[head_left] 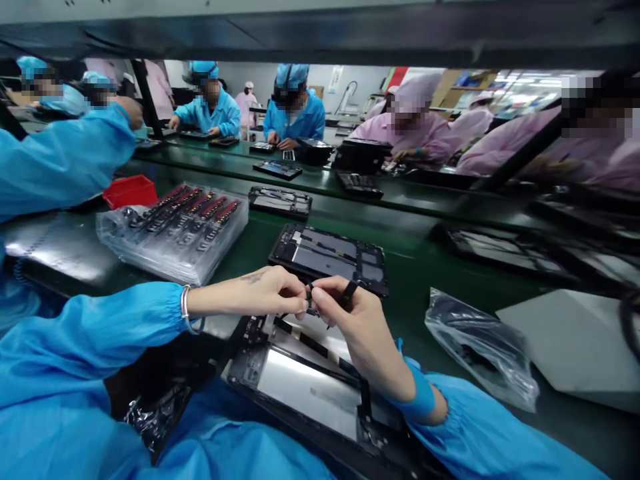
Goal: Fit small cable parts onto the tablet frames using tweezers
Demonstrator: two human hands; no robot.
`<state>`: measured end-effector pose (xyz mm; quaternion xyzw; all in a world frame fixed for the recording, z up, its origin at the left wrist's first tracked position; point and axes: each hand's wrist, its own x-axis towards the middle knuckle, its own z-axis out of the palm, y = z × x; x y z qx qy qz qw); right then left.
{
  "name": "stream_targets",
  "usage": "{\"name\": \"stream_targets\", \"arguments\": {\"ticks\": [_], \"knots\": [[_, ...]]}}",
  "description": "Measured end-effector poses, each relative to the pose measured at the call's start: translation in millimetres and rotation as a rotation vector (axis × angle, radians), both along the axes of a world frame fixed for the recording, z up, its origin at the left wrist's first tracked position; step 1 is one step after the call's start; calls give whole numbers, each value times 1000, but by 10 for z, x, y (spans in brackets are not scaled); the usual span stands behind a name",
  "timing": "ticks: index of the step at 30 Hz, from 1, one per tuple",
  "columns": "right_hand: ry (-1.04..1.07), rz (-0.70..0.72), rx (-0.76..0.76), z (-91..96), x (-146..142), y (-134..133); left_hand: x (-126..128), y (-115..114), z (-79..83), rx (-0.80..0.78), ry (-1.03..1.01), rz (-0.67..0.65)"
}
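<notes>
My left hand (273,293) and my right hand (350,320) meet above an opened tablet chassis (305,390) lying at the bench's near edge. Both pinch a small black flat part (311,299) between thumb and fingertips, and a black strip sticks up by my right forefinger. A bracelet circles my left wrist. Both arms wear blue sleeves. A second open tablet chassis (330,257) lies just beyond my hands on the green belt.
A clear plastic tray of small red and black parts (180,230) sits at the left, a red bin (130,191) behind it. A crumpled plastic bag (480,347) and a grey sheet (575,340) lie right. More chassis (280,202) ride the belt. Workers in blue and pink sit opposite.
</notes>
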<state>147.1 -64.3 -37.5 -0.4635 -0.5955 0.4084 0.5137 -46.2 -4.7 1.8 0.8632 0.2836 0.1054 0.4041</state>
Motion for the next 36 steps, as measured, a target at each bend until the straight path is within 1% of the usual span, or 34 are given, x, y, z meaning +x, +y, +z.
{"name": "stream_targets", "arguments": {"ticks": [2, 3, 4, 5, 6, 7, 9, 10, 11, 12, 13, 20, 27, 29, 30, 31, 32, 34, 36], "knots": [[20, 2, -10, 14, -8, -10, 6, -9, 16, 26, 24, -38], [34, 1, -21, 22, -14, -15, 6, -22, 22, 73, 3, -20], [48, -2, -34, 31, -20, -20, 7, -39, 26, 163, -39, 18], [63, -4, -44, 38, -25, -24, 9, -59, 28, 300, -88, 64], [78, -7, -49, 45, -29, -27, 14, -81, 29, 487, -137, 102], [90, -10, -48, 51, -32, -30, 23, -104, 29, 712, -172, 125], [95, -19, -22, 58, -32, -34, 54, -153, 25, 1147, -170, 116], [87, -25, -3, 62, -31, -38, 73, -177, 24, 1304, -142, 101], [75, -34, 16, 67, -29, -43, 93, -201, 25, 1409, -111, 94], [61, -42, 35, 73, -26, -48, 111, -223, 28, 1468, -85, 95], [47, -47, 53, 81, -24, -55, 125, -244, 33, 1494, -61, 99], [-45, -69, 187, 134, -25, -109, 131, -336, 80, 1518, -17, 135], [-111, -70, 263, 129, -36, -131, 180, -363, 90, 1568, 1, 99], [-143, -58, 275, 136, -34, -153, 166, -373, 81, 1548, -39, 91], [-163, -51, 272, 138, -33, -174, 126, -385, 77, 1503, -81, 106], [-184, -43, 266, 138, -33, -203, 54, -404, 72, 1422, -128, 149], [-209, -36, 257, 136, -31, -236, -53, -429, 64, 1309, -177, 222], [-271, -33, 239, 121, -16, -303, -371, -507, 26, 1038, -268, 447], [-352, -61, 231, 83, 17, -344, -781, -629, -64, 823, -309, 693]]}}
